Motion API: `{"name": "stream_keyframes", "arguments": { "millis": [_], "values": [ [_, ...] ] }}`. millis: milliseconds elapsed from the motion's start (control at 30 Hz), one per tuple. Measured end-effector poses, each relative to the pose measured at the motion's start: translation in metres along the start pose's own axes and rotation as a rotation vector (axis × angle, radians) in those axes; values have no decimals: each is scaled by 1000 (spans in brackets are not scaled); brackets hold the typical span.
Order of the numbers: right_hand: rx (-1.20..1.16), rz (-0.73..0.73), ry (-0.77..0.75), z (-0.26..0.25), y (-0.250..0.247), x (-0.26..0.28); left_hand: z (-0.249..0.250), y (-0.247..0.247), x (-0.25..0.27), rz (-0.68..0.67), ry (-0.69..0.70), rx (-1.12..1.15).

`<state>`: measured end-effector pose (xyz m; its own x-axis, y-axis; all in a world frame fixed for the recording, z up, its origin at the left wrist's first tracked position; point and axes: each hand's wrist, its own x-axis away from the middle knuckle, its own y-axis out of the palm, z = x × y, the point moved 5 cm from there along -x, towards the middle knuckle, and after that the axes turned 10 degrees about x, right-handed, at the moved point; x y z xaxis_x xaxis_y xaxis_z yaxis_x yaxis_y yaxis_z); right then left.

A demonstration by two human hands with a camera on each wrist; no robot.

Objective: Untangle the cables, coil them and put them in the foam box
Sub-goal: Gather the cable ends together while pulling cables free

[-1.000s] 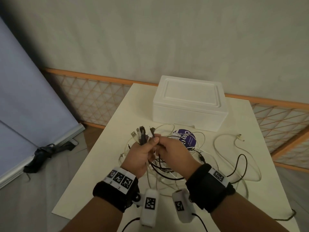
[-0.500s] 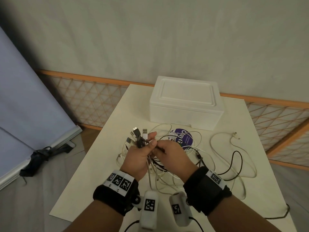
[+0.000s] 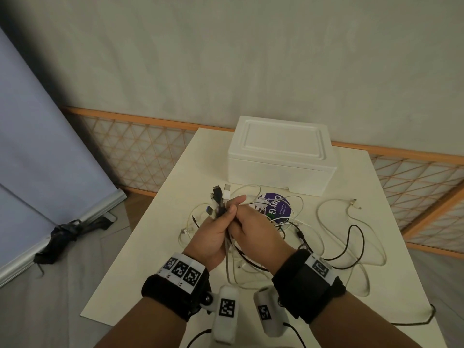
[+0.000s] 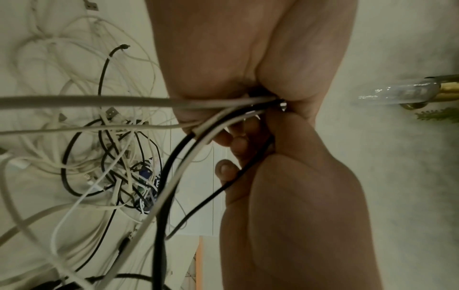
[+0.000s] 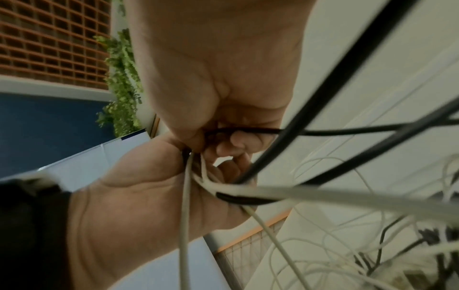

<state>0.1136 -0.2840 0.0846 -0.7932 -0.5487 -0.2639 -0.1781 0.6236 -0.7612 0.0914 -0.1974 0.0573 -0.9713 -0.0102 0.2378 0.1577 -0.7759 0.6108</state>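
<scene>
My fingers (image 3: 236, 200) both curled round plugs (image 3: 219, 194), bunch now lifted clearer of table (image 3: 160, 247); cables (image 3: 351, 247) still tangled mid-table, box (image 3: 281, 159) still lidded at far edge.

Looks like a plain room at home, not a workshop. My tabletop (image 3: 160, 247) stands by a bare wall (image 3: 251, 59) with an orange lattice rail (image 3: 140, 156); hanging greenery (image 5: 121, 78), grey floor (image 3: 62, 285).
</scene>
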Motion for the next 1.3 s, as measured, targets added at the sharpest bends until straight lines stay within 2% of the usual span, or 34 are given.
{"name": "stream_keyframes", "arguments": {
  "millis": [100, 167, 233, 333, 433, 500, 567, 633, 733, 833, 900, 967, 1067, 1200, 1300],
  "values": [
    [-45, -29, -60, -8, 6, 2, 3, -3, 4, 46, 75, -24],
    [-267, -104, 47, -9, 13, 3, 4, -4, 6, 82, 119, -36],
    [-391, -197, 148, -6, 21, 7, 5, -8, 7, 110, 148, -47],
    [-226, -413, 126, 0, 33, 19, 5, -22, 9, 147, 156, 13],
    [44, -613, 37, 0, 46, 39, 13, -37, 14, 153, 168, 258],
    [71, -708, 10, -2, 51, 51, 17, -44, 21, 191, 194, 379],
    [11, -701, 36, -5, 50, 50, 18, -44, 27, 221, 208, 378],
    [42, -619, 17, -8, 48, 41, 15, -37, 28, 184, 197, 343],
    [19, -615, -10, -13, 49, 39, 15, -30, 26, 131, 169, 285],
    [225, -571, -34, 13, 32, 47, 33, -54, 26, 220, 204, 292],
    [389, -627, 45, 57, 15, 64, 50, -88, 31, 351, 227, 309],
    [449, -643, 192, 98, -7, 84, 55, -119, 36, 476, 212, 332],
    [480, -652, 335, 125, -30, 108, 29, -140, 40, 611, 125, 339],
    [636, -738, 419, 141, -37, 133, -10, -134, 37, 660, 19, 254],
    [681, -980, 535, 149, -42, 149, -29, -124, 35, 632, -54, 211]
  ]
}}
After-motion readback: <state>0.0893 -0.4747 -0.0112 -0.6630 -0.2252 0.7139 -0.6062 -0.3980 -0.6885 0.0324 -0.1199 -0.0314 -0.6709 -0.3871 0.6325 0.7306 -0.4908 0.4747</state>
